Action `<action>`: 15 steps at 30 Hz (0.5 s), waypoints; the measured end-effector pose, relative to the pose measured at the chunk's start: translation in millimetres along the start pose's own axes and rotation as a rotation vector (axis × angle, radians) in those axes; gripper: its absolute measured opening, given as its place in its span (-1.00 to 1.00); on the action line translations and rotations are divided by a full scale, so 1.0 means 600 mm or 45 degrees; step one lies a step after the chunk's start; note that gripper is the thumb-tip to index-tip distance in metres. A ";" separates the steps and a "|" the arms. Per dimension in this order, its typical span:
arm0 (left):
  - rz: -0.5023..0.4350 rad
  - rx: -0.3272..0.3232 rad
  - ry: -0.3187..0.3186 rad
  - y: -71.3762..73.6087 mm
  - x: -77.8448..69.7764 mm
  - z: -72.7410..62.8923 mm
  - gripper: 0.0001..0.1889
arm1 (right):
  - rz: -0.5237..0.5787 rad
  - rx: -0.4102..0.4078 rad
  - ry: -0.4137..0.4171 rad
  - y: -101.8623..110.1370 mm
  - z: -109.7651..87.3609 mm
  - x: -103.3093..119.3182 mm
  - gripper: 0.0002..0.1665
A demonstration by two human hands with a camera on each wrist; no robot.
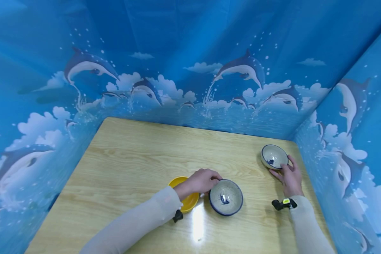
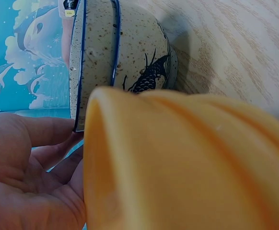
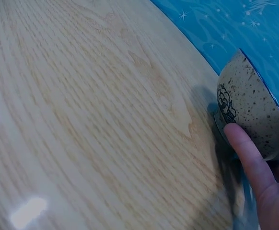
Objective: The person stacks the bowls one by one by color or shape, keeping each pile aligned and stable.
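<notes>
A speckled bowl with a blue rim [image 1: 226, 198] is near the middle of the table; a dark fish is painted on its outer wall in the left wrist view. My left hand [image 1: 200, 182] pinches this bowl's rim, thumb and fingers on either side. Under the left forearm stands a yellow bowl [image 1: 190, 203], partly hidden by it and large in the left wrist view. At the far right corner, my right hand [image 1: 292, 176] grips a second speckled bowl [image 1: 274, 156] by its side. One finger [image 3: 247, 151] presses low on that bowl's outer wall.
The light wood table [image 1: 139, 151] carries all the bowls. Blue dolphin-print sheeting [image 1: 177, 53] hangs along its back, left and right sides. The right sheet stands close beside my right hand.
</notes>
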State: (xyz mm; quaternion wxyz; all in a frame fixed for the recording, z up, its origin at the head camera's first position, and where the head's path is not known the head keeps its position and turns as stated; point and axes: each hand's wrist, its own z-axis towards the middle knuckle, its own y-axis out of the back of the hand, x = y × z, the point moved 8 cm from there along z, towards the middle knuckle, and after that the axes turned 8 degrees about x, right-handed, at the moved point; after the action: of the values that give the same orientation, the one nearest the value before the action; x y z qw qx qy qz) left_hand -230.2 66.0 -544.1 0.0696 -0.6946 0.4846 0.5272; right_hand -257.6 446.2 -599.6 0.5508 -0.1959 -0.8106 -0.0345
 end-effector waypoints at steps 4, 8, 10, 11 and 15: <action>-0.005 0.002 0.000 0.000 0.000 0.000 -0.73 | 0.022 -0.027 0.007 0.001 -0.002 0.002 -0.13; -0.003 -0.003 0.000 0.000 -0.002 -0.001 -0.73 | 0.034 -0.025 0.020 0.001 -0.008 0.004 -0.12; -0.004 -0.003 -0.002 0.001 -0.003 -0.003 -0.73 | 0.038 -0.019 0.027 0.001 -0.012 0.006 -0.11; -0.003 -0.004 -0.002 0.002 -0.003 -0.003 -0.73 | 0.038 -0.016 0.029 0.001 -0.015 0.007 -0.11; -0.008 -0.001 -0.001 0.002 -0.002 -0.003 -0.73 | 0.027 0.005 0.026 0.001 -0.023 0.010 -0.08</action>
State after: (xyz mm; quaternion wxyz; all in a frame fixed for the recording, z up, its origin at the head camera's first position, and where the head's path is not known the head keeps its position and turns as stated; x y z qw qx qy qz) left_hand -229.6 65.0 -542.0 0.0712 -0.6959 0.4820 0.5275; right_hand -247.4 444.5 -589.2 0.5598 -0.2030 -0.8028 -0.0289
